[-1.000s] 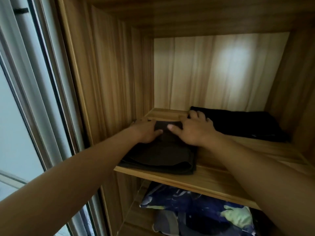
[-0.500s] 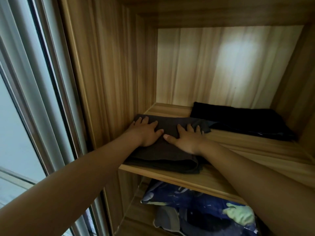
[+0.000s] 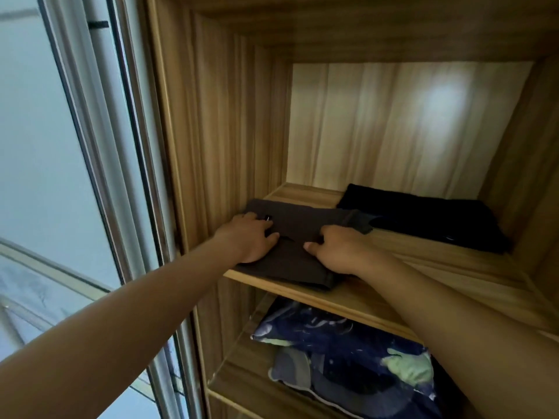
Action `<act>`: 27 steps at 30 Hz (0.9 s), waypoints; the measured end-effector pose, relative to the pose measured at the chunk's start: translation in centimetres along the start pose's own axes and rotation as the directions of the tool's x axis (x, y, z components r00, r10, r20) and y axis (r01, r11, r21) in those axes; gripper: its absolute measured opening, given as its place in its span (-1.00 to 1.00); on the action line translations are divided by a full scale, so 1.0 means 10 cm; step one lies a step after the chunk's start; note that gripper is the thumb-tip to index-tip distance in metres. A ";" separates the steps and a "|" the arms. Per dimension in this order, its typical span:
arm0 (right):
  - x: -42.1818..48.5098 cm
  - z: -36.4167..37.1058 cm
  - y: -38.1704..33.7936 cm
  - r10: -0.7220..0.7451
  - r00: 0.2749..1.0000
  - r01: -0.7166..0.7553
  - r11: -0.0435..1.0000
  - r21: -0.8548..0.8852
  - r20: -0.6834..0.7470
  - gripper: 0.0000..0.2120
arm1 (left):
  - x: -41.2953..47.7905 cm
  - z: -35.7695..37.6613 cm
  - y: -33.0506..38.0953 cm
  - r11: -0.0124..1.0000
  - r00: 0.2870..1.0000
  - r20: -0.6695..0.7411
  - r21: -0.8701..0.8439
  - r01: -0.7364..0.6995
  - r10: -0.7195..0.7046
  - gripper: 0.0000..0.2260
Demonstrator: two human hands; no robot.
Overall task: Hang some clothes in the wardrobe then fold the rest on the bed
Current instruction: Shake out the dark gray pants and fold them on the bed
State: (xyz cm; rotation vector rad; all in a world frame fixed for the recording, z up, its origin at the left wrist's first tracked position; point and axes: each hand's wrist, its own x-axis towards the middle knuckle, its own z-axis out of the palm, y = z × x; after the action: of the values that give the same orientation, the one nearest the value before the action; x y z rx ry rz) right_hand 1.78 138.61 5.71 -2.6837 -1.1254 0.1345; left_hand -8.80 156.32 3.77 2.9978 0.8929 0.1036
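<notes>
Now the folded grey cloth (image 3: 305,220) lies on the wooden shelf (image 3: 360,300) in the middle of the frame. The left hand (image 3: 251,241) lies flat on it, fingers straight. The right hand (image 3: 340,251) bends its fingers and grips a fold. A black cloth (image 3: 423,220) touches its right end.

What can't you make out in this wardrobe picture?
Head view:
Right hand: fingertips hidden by its knuckles, so pinching or pressing the grey garment is unclear.
Shiny speck at the left hand: too small.
Blue patterned bundle: partly behind the shelf and right forearm.
Black garment: too dark to identify.
</notes>
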 end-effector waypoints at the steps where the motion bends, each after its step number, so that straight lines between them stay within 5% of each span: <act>1: 0.00 0.01 -0.04 -0.003 1.000 0.003 1.000 0.016 0.001 -0.56 | 0.01 0.00 -0.03 1.000 1.000 0.006 0.009 0.005 -0.005 -0.44; 8: 0.05 0.07 -0.15 0.028 0.999 -0.022 0.985 0.169 -0.030 -0.74 | -0.01 -0.01 -0.09 0.998 1.000 -0.015 0.058 -0.005 0.006 -0.45; 15: -0.30 -0.10 0.17 0.014 1.000 -0.014 0.997 0.079 -0.006 -0.28 | -0.09 -0.22 0.08 0.976 0.978 -0.033 -0.071 -0.208 0.206 -0.53; 20: -0.80 -0.34 0.28 0.074 0.997 -0.075 0.997 -0.032 -0.012 -0.27 | -0.18 -0.43 0.31 0.895 0.910 0.006 -0.181 -0.408 0.415 -0.48; 27: -1.76 -0.48 0.39 0.365 0.925 -0.378 0.911 -0.166 -0.106 -0.43 | -0.45 -0.48 0.90 0.718 0.726 -0.021 -0.137 -0.683 0.687 -0.55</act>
State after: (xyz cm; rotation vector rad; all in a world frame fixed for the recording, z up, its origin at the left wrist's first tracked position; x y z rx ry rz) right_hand -7.01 122.61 9.30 -3.0147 -0.6182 -0.0060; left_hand -7.99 146.29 8.54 3.0015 -0.2783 0.1120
